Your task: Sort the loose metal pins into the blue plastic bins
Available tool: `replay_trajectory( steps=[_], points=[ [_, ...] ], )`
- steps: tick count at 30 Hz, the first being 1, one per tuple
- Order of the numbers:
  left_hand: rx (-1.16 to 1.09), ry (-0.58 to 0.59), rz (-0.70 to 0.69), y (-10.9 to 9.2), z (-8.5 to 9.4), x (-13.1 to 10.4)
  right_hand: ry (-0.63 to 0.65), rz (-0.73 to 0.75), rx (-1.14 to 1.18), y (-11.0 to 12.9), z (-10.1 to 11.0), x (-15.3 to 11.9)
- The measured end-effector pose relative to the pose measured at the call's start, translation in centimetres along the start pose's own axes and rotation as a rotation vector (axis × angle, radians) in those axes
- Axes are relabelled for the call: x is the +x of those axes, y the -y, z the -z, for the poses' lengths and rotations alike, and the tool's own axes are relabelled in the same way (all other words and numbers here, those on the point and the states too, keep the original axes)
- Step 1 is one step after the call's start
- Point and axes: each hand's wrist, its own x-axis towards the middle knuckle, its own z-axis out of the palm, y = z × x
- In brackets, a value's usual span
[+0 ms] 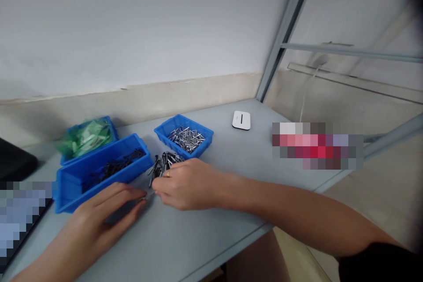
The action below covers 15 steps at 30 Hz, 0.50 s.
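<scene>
1. Two bare hands work over one grey tabletop (251,163). The left hand (95,218) has its thumb and forefinger pinching one small silvery metal piece (142,198); its exact shape is too small to tell.
2. The right hand (190,185), with one gold-coloured ring (168,174), has its fingers curled at the near side of one loose heap of slim metal fasteners (163,161). Whether its grip holds any is hidden.
3. Three blue plastic bins stand beyond or beside the hands: one long bin of dark fasteners (68,189), one smaller bin of silvery fasteners (206,143), and one bin of green plastic packaging (114,128). The fasteners overlap too much to count.
4. One white, rounded-square device (241,120) lies right of the bins.
</scene>
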Motion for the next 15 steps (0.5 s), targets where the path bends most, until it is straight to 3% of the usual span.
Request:
replay_trajectory(
  steps=[8,15],
  points=[
    [-0.089,-0.049,0.287,-1.2,-0.2,-0.3,0.097,-0.002,0.028,0.0,0.3,0.0],
    [-0.089,-0.055,0.133,-0.9,0.0,-0.3,0.126,0.03,0.031,0.2,0.2,0.2]
  ],
)
